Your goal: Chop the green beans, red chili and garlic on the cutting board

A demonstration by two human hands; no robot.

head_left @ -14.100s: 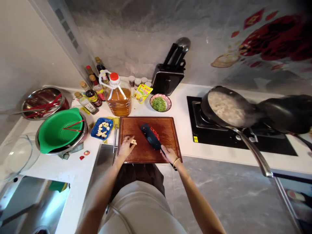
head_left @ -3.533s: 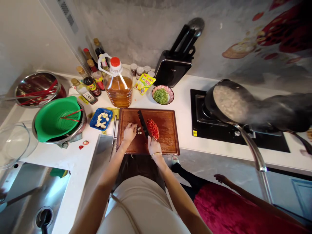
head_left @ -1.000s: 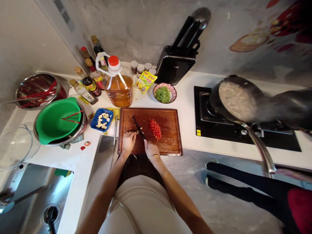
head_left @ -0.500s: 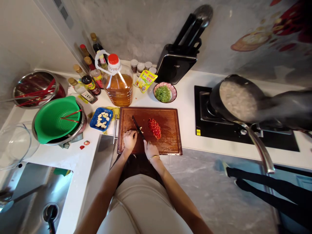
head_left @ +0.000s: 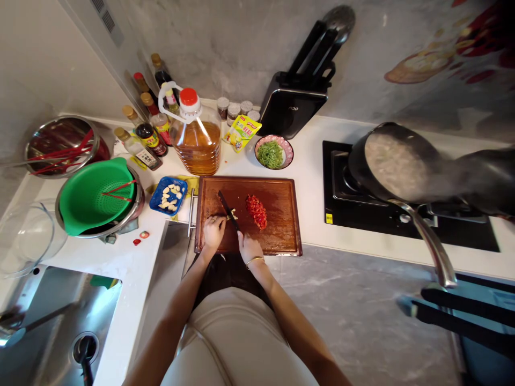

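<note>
On the brown wooden cutting board (head_left: 277, 198), my right hand (head_left: 249, 246) is closed around the handle of a knife (head_left: 228, 206) with a dark blade. The blade slants up and to the left. My left hand (head_left: 214, 231) rests on the board left of the blade, its fingers bent and pressed down on a garlic clove, mostly hidden under them. Small pale garlic pieces (head_left: 234, 214) lie against the blade. To the right of the knife is a heap of chopped red chili (head_left: 256, 211). A blue dish (head_left: 151, 202) with peeled garlic cloves (head_left: 172, 195) stands left of the board.
Behind the board stand an oil jug (head_left: 197, 145), a bowl of sliced green vegetable (head_left: 270, 154) and a knife block (head_left: 295, 110). A steaming pan (head_left: 358, 161) sits on the stove at right. A green colander (head_left: 80, 198) and sink (head_left: 44, 343) are left.
Both hands and the knife stay nearly in place; a bit more pale garlic shows beside the blade. The long dark shapes at lower right have shifted right.
</note>
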